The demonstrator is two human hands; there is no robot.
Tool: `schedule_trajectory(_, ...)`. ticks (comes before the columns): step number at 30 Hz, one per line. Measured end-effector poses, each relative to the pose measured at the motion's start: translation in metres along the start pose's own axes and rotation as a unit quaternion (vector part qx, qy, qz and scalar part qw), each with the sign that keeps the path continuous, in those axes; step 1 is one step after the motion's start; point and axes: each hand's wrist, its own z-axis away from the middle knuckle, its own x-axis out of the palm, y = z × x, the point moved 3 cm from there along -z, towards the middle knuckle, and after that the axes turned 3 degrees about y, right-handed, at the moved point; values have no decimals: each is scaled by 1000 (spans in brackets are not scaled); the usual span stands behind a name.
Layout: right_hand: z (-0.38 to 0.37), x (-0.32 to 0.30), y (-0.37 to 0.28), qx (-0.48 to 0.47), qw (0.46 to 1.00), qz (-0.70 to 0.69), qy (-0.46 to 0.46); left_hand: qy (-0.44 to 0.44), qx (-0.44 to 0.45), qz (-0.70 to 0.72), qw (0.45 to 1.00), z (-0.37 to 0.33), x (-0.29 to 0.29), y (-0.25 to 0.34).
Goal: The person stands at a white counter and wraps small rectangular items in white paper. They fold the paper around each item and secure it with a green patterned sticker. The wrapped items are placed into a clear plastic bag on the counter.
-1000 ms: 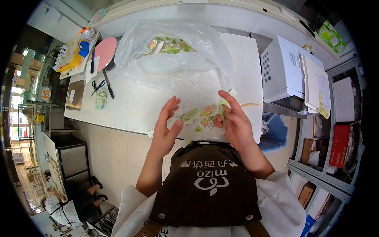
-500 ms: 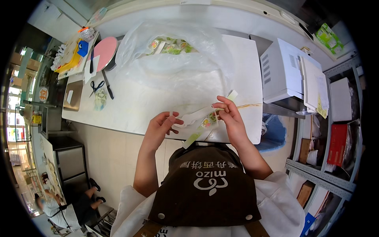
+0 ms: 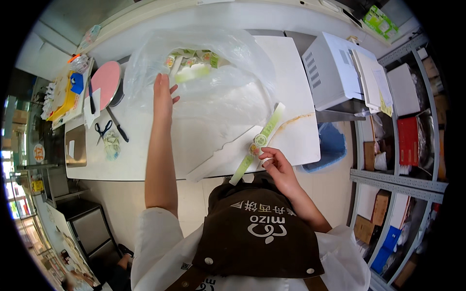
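My left hand [image 3: 164,92] reaches over the near side of a clear plastic bag [image 3: 228,80], its fingers open. Just beyond the fingertips, a pale green paper band [image 3: 193,73] is blurred above several similar printed bands in the bag's mouth. My right hand [image 3: 279,167] is at the table's front edge, thumb and fingers apart. Its fingertips meet the edge of another green-and-white band [image 3: 255,148] with round printed labels, which lies slantwise and reaches past the edge. Left of this band lies a long white paper strip [image 3: 221,156], also slantwise.
On the white table [image 3: 145,155] at left lie scissors [image 3: 103,131], a knife [image 3: 118,125], a crumpled packet [image 3: 111,145] and a pink round board [image 3: 106,80]. A white boxy appliance [image 3: 330,72] stands at right, with a blue-lined bin [image 3: 330,148] below and metal shelving [image 3: 398,189] beyond.
My left hand has left the band near the front edge and swung forward to the bag, where a blurred band now shows. My right hand has dropped slightly nearer my body.
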Motion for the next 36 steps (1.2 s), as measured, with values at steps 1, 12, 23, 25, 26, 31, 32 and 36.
schedule_trajectory(1,4,2,-1,6,999,51,2,-3,6,14,1000,8,2,-15)
schedule_trajectory(12,-6,-13,58,-5,854,495,-161,-237,-92,-285,924,216,-22,-202)
schedule_trajectory(23,-105,-81,161,101,987,122,38,-273,45,-598,753,261,19,-205)
schedule_trajectory(25,-122,-90,169,138,987,60,51,-264,62,-612,743,261,27,-213)
schedule_trajectory(26,-128,-91,167,117,990,69,32,-255,69,-615,743,261,30,-216)
schedule_trajectory(31,-144,-82,170,150,984,83,-54,-201,68,-600,771,262,27,-213)
schedule_trajectory(32,-143,-79,168,149,984,72,-61,-188,62,-589,784,265,24,-211)
schedule_trajectory(36,-132,-65,157,141,988,27,-49,-171,65,-536,824,259,5,-191)
